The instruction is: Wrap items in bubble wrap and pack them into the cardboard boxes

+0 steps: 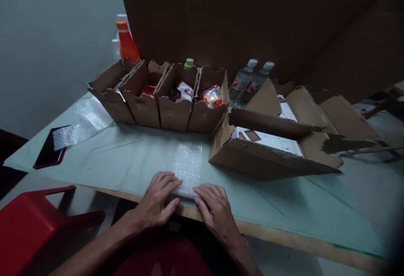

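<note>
A strip of clear bubble wrap point(187, 164) lies on the table, running away from me, its near end folded or rolled at the front edge. My left hand point(160, 198) grips the left side of that near end, fingers on top and thumb toward me. At the right side, my right hand point(216, 204) holds the same end with bent fingers and the thumb below. Whether anything is wrapped inside cannot be made out. Farther left, another piece of bubble wrap point(91, 118) partly covers a dark phone-like device point(47, 152) with a red edge.
Several open cardboard bins point(175, 114) with packets stand behind the strip. To the right, a cardboard bin point(265, 164) holds white printed boxes point(271, 141). Water bottles point(243, 76) and an orange bottle point(126, 44) stand behind. A red stool point(34, 221) is lower left.
</note>
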Motion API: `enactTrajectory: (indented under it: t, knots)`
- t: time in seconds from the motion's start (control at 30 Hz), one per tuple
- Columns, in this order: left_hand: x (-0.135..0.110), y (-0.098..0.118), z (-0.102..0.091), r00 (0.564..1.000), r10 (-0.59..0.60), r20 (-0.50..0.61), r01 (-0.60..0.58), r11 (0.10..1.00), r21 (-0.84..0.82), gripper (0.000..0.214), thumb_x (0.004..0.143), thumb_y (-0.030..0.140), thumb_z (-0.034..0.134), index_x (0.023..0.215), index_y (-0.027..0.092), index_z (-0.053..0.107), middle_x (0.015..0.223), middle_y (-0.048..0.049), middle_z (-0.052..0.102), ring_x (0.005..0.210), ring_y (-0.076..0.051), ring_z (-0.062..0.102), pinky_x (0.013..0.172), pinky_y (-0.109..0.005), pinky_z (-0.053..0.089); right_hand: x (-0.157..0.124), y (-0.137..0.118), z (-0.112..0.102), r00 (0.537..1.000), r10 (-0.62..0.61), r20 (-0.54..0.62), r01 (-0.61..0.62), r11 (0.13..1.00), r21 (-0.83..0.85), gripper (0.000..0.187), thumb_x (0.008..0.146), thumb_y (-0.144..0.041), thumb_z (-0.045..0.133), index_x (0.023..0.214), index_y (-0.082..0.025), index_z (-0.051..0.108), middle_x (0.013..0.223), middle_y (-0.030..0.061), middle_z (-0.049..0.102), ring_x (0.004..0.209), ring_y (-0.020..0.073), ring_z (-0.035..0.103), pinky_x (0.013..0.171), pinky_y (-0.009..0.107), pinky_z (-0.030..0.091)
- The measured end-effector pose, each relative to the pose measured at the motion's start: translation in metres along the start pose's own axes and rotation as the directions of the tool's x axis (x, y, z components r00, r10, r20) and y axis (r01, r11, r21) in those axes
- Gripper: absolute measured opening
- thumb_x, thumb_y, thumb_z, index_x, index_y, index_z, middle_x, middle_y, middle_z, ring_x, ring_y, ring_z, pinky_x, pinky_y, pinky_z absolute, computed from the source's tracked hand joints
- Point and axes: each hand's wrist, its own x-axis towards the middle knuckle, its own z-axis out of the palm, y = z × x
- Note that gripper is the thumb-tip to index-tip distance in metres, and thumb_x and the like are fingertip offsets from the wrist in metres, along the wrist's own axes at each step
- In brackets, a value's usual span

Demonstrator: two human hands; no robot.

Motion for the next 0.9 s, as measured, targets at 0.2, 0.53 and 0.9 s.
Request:
enactTrajectory:
  t: [0.2, 0.53, 0.9]
  knots:
    - [0.006, -0.010, 0.008, 0.980, -0.196, -0.019, 0.197, 0.978, 0.065, 0.036, 0.092, 0.019, 0.052, 0.127, 0.016, 0.060, 0.093, -0.0088, 0.067, 0.088, -0.025, 0.059, 0.081, -0.043, 0.053, 0.002, 0.003, 0.004, 0.993, 0.086, -0.083, -0.091, 0.994, -0.059, 0.024, 0.099, -0.025, 0.053, 0.120, -0.022, 0.066, 0.110, 0.0087, 0.073, 0.101, 0.0249, 0.064, 0.087, 0.040, 0.049]
    - [-0.001, -0.006, -0.005, 1.000, 0.002, 0.028, -0.001, 0.999, -0.045, 0.056, 0.080, 0.013, 0.058, 0.135, 0.022, 0.053, 0.128, -0.0112, 0.062, 0.125, -0.030, 0.050, 0.108, -0.052, 0.041, 0.004, -0.004, 0.005, 1.000, 0.017, -0.017, -0.016, 0.999, 0.035, 0.022, 0.100, -0.026, 0.054, 0.120, -0.021, 0.065, 0.105, 0.0073, 0.075, 0.097, 0.0228, 0.066, 0.088, 0.041, 0.046]
    - [0.019, -0.017, 0.004, 0.967, -0.252, -0.016, 0.252, 0.955, 0.155, 0.047, 0.084, 0.022, 0.051, 0.128, 0.012, 0.062, 0.107, -0.0146, 0.065, 0.098, -0.030, 0.057, 0.089, -0.050, 0.048, 0.010, -0.010, 0.014, 1.000, -0.008, -0.026, 0.004, 0.987, -0.160, 0.036, 0.093, -0.032, 0.066, 0.127, -0.021, 0.063, 0.125, 0.0125, 0.066, 0.112, 0.0302, 0.059, 0.094, 0.046, 0.044]
